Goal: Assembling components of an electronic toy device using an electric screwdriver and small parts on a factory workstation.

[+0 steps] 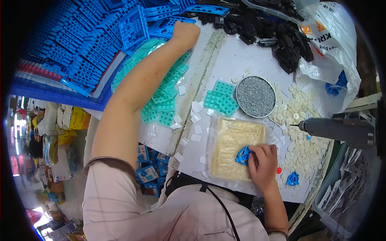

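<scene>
My left hand (186, 34) is stretched far forward, closed at the right end of a blue plastic panel (163, 29) full of cut-outs; its fingertips are mostly hidden. Close to my body, my right hand (263, 164) pinches a small round blue plastic part (243, 156) between thumb and fingers. That part rests against a yellowish block (229, 138) wrapped in clear film. Under my left forearm spreads a heap of teal keypad sheets (165, 94), partly in a clear bag. Just beyond the wrapped block sit a few more teal keypads (223, 96).
Beside the keypads stands a round tin of small grey metal screws (256, 96). An electric screwdriver (337, 129) points in from the right, over scattered whitish discs (299, 148). Black plastic parts (281, 40) pile at the back. Stacked blue panels (80, 44) fill the far left.
</scene>
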Demonstrator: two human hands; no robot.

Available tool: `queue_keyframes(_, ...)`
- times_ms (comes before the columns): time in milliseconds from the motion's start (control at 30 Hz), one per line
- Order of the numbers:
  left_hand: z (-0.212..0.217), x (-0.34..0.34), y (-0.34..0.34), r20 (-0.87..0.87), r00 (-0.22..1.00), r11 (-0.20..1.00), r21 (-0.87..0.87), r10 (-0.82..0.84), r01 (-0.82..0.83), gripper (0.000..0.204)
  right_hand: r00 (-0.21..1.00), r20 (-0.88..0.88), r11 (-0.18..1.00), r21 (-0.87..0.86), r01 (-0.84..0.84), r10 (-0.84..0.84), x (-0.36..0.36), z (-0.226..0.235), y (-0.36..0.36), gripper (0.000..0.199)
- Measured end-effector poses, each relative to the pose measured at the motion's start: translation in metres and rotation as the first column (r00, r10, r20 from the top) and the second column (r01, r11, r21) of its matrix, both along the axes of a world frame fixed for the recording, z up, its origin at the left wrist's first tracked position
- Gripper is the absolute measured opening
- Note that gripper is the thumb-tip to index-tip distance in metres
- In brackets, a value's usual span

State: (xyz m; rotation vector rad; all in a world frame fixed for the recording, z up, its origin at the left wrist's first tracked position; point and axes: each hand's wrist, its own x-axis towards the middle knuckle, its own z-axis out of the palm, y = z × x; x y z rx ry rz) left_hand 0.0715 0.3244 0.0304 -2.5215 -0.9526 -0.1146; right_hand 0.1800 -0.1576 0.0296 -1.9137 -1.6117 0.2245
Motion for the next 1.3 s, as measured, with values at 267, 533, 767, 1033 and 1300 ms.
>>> queue_keyframes(267,0.009,0.001,-0.105,0.223,0.952,0.933,-0.246,-0.21,0.264,0.018,1.0,-0.004,1.0,0.03,-0.005,0.005,0.004,-0.003,-0.001,0.025)
queue_keyframes(533,0.009,-0.012,-0.177,0.373,0.844,0.636,-0.555,-0.386,0.536,0.033,0.992,-0.123,0.998,0.062,-0.012,0.02,0.014,-0.001,-0.015,0.035)
queue_keyframes(767,-0.007,-0.044,-0.19,0.307,0.887,0.734,-0.501,-0.345,0.459,0.037,0.988,-0.155,0.994,0.114,-0.002,0.02,0.013,-0.006,-0.019,0.037)
queue_keyframes(1033,0.006,-0.049,-0.273,0.58,0.671,0.489,-0.465,-0.462,0.738,0.031,0.987,-0.161,0.994,0.107,0.001,0.016,0.018,-0.003,-0.02,0.032)
queue_keyframes(1300,0.02,-0.072,-0.269,0.635,0.549,0.219,-0.524,-0.543,0.823,0.034,0.991,-0.131,0.997,0.053,0.049,-0.042,0.022,0.008,-0.019,0.03)
